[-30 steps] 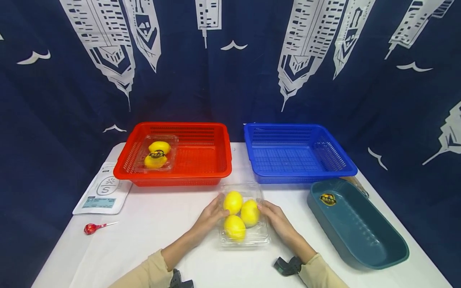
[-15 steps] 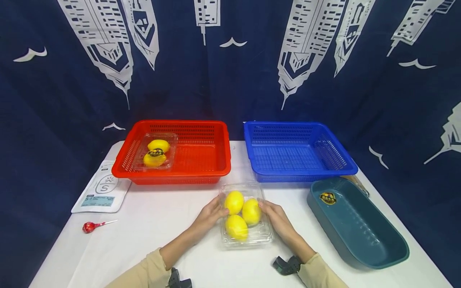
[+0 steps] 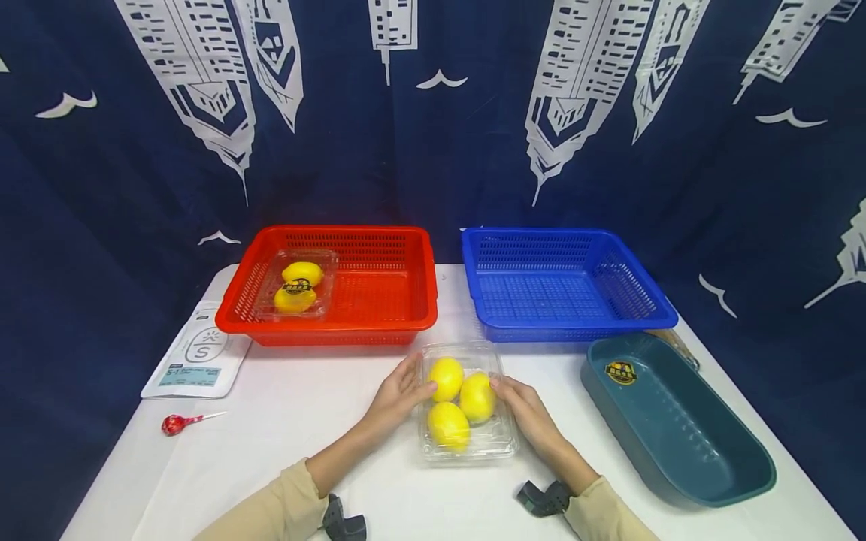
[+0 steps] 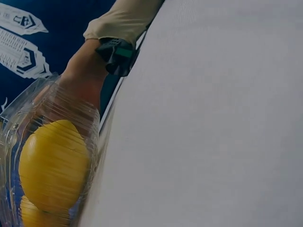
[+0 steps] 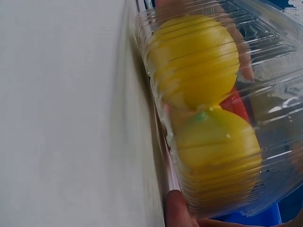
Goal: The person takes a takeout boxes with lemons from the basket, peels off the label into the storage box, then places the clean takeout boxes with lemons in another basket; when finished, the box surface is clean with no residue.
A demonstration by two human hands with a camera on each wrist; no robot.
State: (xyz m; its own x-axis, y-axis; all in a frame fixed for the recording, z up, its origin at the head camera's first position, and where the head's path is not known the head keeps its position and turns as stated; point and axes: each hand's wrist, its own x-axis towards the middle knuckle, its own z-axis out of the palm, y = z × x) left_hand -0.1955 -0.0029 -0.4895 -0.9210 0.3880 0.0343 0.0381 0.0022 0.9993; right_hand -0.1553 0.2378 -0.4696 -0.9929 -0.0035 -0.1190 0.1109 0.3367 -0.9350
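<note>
In the head view a clear plastic clamshell box (image 3: 501,445) at the table's middle holds three lemons (image 3: 449,426). My left hand (image 3: 395,394) grips its left side, thumb over the top edge. The right hand (image 3: 531,417) holds the opposite side, its thumb also on top. The left wrist view shows the ribbed box wall with a lemon (image 4: 54,165) behind it. Two lemons, one of them with a green tip (image 5: 201,116), show through the plastic in the right wrist view, where a fingertip (image 5: 176,208) lies at the box's lower edge. Most other fingers are hidden.
Behind stand a red basket (image 3: 386,300), with another clear box of lemons (image 3: 298,287) bearing a black label, and a blue basket (image 3: 548,297). A dark green tray (image 3: 683,424) stands right. A white pouch (image 3: 196,357) and red lollipop (image 3: 173,425) lie left.
The box, held by both hands, has shifted slightly right. The head view has moved a little. Both hands keep their hold.
</note>
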